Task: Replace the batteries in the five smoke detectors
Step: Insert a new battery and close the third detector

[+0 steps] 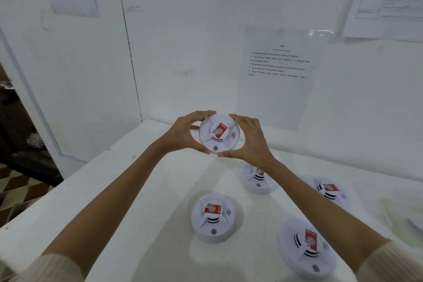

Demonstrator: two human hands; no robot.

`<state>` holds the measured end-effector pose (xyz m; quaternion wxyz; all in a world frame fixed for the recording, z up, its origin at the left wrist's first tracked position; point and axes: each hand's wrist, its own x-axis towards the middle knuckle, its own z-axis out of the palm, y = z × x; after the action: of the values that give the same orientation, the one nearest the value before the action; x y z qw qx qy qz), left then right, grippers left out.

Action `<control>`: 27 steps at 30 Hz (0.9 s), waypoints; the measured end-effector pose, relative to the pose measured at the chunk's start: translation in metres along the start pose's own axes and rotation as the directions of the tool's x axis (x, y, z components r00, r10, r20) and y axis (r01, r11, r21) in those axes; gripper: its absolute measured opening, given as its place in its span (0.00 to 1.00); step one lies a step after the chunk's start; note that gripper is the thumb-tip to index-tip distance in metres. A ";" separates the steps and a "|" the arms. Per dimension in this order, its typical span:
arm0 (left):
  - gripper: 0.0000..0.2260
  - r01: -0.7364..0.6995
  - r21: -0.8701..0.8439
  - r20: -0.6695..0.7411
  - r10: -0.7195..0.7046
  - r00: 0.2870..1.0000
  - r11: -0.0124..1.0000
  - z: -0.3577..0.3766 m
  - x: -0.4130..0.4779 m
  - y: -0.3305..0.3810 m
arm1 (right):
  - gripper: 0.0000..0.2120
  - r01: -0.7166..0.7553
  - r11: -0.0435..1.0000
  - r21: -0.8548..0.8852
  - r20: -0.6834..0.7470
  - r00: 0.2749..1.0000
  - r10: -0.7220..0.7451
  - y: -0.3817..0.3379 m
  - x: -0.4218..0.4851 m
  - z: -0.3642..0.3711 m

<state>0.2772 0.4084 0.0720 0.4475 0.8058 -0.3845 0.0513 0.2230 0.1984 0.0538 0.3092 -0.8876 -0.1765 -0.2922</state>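
Two hands — left hand (185,136), right hand (251,142) — grip one smoke detector (217,138) between them.

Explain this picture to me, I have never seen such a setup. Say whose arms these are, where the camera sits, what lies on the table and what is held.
No machine here: the arms are a person's, and the single camera sits on their head, looking forward and down. The left hand and right hand grip one round white smoke detector by its rim, above the white table. Four more detectors lie on it, each with a red label. A printed sheet hangs on the wall behind.
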 end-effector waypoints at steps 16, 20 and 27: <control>0.40 0.010 -0.001 0.002 -0.010 1.000 1.000 -0.001 0.001 -0.003 | 0.46 -0.038 0.998 0.056 0.049 0.998 0.035 -0.006 -0.001 -0.002; 0.40 0.018 -0.009 0.001 -0.018 1.000 1.000 -0.001 0.000 -0.003 | 0.46 -0.044 0.997 0.058 0.051 0.998 0.041 -0.004 -0.001 -0.001; 0.40 0.037 0.005 0.010 -0.037 0.999 0.999 -0.004 0.001 -0.001 | 0.47 -0.053 0.997 0.062 0.050 0.997 0.050 -0.003 -0.002 0.002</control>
<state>0.2793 0.4114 0.0741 0.4445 0.8140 -0.3717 0.0401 0.2206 0.2015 0.0521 0.3402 -0.8885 -0.1703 -0.2568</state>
